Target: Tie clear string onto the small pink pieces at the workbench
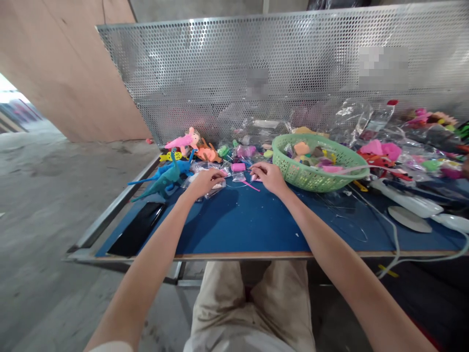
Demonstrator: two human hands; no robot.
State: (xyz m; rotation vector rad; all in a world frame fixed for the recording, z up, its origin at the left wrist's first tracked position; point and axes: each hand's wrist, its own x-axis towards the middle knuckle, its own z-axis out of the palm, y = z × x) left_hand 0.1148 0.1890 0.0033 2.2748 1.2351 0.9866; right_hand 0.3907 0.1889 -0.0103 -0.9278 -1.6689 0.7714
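Both my arms reach over a blue table [242, 225]. My left hand [205, 181] is closed on a clear plastic bag [214, 188] lying on the table. My right hand [267, 176] is closed in a pinch on a small clear bag with a pink piece [249, 183] in it. A small pink block [238, 167] lies between the two hands, just beyond them. Teal and blue toy dinosaurs [168, 177] lie to the left of my left hand.
A green plastic basket [315, 171] of small colourful toys stands right of my right hand. Pink, orange and yellow toys and clear bags pile along the perforated metal panel [256, 73]. A white tool with a cable [410, 203] lies at right. A black flat object [137, 227] lies at left.
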